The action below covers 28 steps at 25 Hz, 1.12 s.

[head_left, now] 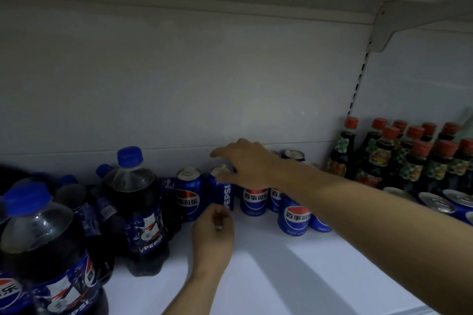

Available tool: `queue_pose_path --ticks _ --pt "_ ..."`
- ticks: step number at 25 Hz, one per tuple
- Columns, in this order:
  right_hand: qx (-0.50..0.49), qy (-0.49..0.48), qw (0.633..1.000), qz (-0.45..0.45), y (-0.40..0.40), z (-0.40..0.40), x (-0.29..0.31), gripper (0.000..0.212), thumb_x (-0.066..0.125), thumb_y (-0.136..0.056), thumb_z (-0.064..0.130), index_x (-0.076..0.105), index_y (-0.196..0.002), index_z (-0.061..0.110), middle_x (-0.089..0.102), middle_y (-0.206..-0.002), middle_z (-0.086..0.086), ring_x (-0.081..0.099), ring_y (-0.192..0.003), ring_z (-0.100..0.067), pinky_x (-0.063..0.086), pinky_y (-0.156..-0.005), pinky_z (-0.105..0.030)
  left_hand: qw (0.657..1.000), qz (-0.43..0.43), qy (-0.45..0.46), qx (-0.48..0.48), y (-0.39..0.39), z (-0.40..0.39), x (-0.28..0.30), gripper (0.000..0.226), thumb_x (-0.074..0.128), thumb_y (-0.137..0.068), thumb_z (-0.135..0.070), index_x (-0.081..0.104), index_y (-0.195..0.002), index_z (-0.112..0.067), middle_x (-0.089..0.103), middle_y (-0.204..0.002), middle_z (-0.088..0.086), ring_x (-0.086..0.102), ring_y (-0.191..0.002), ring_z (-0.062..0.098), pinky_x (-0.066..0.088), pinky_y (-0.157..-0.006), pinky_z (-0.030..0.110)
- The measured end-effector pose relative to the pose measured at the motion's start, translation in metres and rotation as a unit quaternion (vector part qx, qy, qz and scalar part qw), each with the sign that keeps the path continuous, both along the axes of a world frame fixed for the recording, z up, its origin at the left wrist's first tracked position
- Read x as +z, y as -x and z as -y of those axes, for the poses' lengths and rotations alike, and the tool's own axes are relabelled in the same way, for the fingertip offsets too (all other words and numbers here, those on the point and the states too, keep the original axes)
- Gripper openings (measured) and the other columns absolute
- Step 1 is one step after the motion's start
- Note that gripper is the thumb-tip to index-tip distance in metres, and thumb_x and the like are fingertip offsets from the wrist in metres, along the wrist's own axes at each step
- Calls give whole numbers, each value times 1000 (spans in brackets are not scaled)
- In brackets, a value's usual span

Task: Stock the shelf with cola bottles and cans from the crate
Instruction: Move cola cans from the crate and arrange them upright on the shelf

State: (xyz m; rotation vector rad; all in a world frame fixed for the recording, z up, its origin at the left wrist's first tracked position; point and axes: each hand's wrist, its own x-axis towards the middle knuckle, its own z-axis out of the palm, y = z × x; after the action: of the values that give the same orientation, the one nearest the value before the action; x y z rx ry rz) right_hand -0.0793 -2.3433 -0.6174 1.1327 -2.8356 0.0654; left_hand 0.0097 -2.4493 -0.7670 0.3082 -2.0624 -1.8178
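Note:
Several blue cola cans stand in rows at the back of the white shelf (268, 268). My right hand (245, 163) reaches in from the right and grips the top rim of one blue can (222, 194), thumb on its side, forefinger stretched out over it. Another can (188, 193) stands just left of it. My left hand (213, 231) is curled shut on the shelf just in front of that held can, with nothing visible in it. Several dark cola bottles with blue caps fill the left, one tall bottle (135, 210) nearest the cans. No crate is in view.
Dark sauce bottles (389, 158) with red caps crowd the back right corner. More can tops (437, 202) show at the right edge. The upper shelf and its bracket (384, 30) hang overhead. The shelf's back wall rises right behind the cans.

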Motion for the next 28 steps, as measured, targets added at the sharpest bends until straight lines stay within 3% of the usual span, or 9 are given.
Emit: queue_pose_path --ticks 2,6,10,14,18,20,23,25,28 --pt "-5 -92 996 6 0 14 -17 76 65 -89 53 30 -153 32 49 -144 -7 41 -129 -32 33 -103 -54 999 -8 -30 22 -1 4 0 35 55 -84 6 60 -72 -27 61 -66 -4 54 -65 19 43 -60 31" --pt "-10 -88 996 -14 -1 10 -7 66 68 -84 57 45 -139 30 54 -119 -7 44 -116 -28 31 -94 -49 997 -53 -27 42 -7 3 8 35 64 -84 5 57 -95 -27 63 -89 -3 61 -85 23 49 -70 33" --pt "-25 -47 998 -28 -23 -2 27 64 56 -80 79 58 -115 25 62 -102 0 54 -94 -19 42 -89 -41 997 -75 5 16 -8 -3 14 83 93 -65 -18 47 -132 -32 55 -122 -19 59 -109 -3 51 -86 18" --pt "-28 -44 998 -38 -44 -5 34 69 53 -76 85 60 -98 20 63 -88 1 60 -78 -16 54 -74 -36 995 -77 -19 -67 -18 -9 21 79 92 -67 -10 48 -125 -41 65 -117 -19 65 -101 -7 52 -76 9" --pt "52 18 987 149 -44 -14 42 55 77 -83 46 52 -129 30 63 -122 6 63 -105 -14 55 -87 -32 989 -81 -23 -124 -20 -8 18 81 84 -76 -3 39 -132 -39 64 -120 -17 64 -107 -6 49 -81 8" --pt "67 14 988 136 -40 -22 43 55 80 -81 39 53 -128 32 63 -123 8 62 -105 -14 56 -89 -35 987 -77 -23 -137 -19 -8 18 83 82 -77 0 34 -135 -36 64 -118 -18 64 -105 -6 50 -81 10" --pt "39 -14 996 80 -36 -35 37 46 78 -77 52 55 -113 36 65 -109 11 63 -95 -13 57 -83 -38 987 -68 22 -147 -16 -9 10 72 86 -76 -11 45 -127 -41 63 -116 -25 62 -107 -5 51 -83 16" --pt "8 -42 998 45 -37 -43 30 44 76 -75 59 50 -104 39 61 -101 13 61 -88 -13 55 -75 -35 986 -60 66 -144 -14 -9 4 65 88 -75 -21 50 -122 -44 62 -118 -19 60 -105 -3 47 -81 14" --pt "0 -74 997 -8 -39 -51 18 51 75 -75 60 53 -114 36 59 -105 11 55 -89 -14 40 -65 -27 979 -43 110 -164 -9 -9 -2 61 85 -78 -24 49 -118 -52 61 -119 -16 59 -102 -3 48 -82 13"
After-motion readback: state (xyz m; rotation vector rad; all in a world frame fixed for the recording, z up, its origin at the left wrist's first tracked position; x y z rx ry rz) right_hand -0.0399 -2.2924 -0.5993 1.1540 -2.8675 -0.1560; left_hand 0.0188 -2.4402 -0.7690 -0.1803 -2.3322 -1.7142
